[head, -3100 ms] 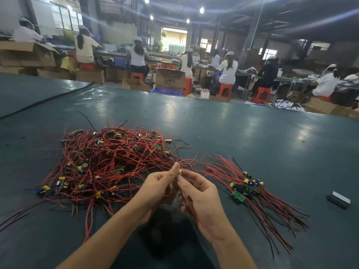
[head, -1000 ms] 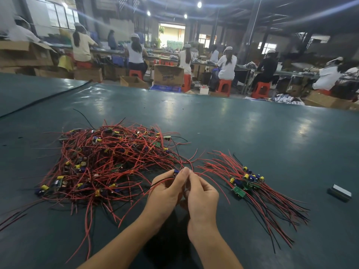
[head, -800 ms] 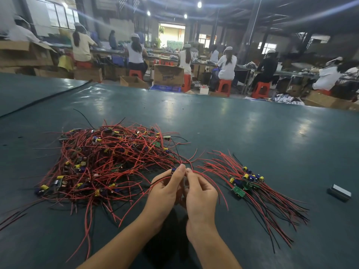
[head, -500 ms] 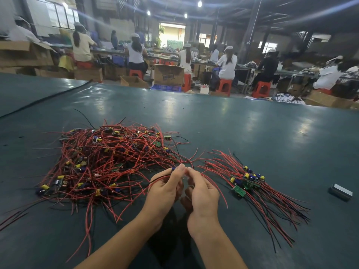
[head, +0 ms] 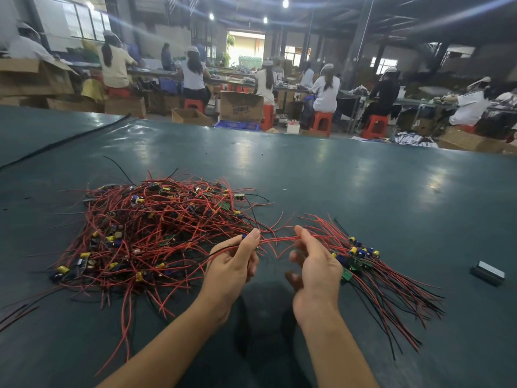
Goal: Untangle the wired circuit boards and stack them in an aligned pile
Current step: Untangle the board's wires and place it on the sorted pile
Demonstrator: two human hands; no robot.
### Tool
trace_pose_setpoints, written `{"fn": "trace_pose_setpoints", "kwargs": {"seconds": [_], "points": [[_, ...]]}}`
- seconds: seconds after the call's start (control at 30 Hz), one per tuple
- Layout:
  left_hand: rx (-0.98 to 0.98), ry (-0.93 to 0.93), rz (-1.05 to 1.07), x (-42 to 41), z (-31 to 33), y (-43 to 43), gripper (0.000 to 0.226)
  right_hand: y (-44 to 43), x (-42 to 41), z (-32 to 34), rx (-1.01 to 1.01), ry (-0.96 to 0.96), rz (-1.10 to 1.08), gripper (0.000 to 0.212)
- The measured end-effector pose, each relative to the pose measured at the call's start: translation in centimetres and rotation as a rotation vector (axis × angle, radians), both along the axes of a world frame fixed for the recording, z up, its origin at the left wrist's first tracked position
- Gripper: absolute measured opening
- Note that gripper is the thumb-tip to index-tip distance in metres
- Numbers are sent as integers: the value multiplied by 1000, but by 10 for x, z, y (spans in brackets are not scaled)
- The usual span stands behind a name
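left hand (head: 232,266) pinches one wired circuit board (head: 245,236) at the tangled heap's (head: 145,233) edge | right hand (head: 317,266) loosely spread, forefinger touching its red wires (head: 277,240) | sorted pile (head: 361,256) just beside right hand on worktop (head: 349,186)

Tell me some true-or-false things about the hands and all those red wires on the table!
1. The left hand pinches a wired board. True.
2. The tangled pile lies on the person's right. False: it lies on the left; the neater pile lies on the right.
3. A small dark block lies on the table, far right. True.
4. The tangled pile is mostly blue. False: it is mostly red, with some black.
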State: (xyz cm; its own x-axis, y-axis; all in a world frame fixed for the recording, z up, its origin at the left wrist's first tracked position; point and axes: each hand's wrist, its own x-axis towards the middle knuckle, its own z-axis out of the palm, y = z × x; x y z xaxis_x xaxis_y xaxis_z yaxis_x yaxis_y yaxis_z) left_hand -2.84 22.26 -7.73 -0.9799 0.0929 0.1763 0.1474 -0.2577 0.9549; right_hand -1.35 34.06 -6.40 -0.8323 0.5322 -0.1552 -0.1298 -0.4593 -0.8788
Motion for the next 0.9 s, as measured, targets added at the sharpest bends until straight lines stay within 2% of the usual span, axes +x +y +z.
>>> {"fn": "trace_pose_setpoints", "kwargs": {"seconds": [0.13, 0.33, 0.7, 0.9], "points": [[-17, -14, 25, 0, 1, -1, 35, -6, 5, 2, 139, 66, -58, 23], [5, -68, 90, -6, 0, -9, 42, -10, 7, 2, 86, 198, -136, 30], [-36, -25, -11, 1, 1, -3, 35, -1, 8, 8, -102, 134, -206, 26], [-29, -17, -13, 2, 1, -2, 35, 1, 9, 9, -103, 150, -181, 22]]}}
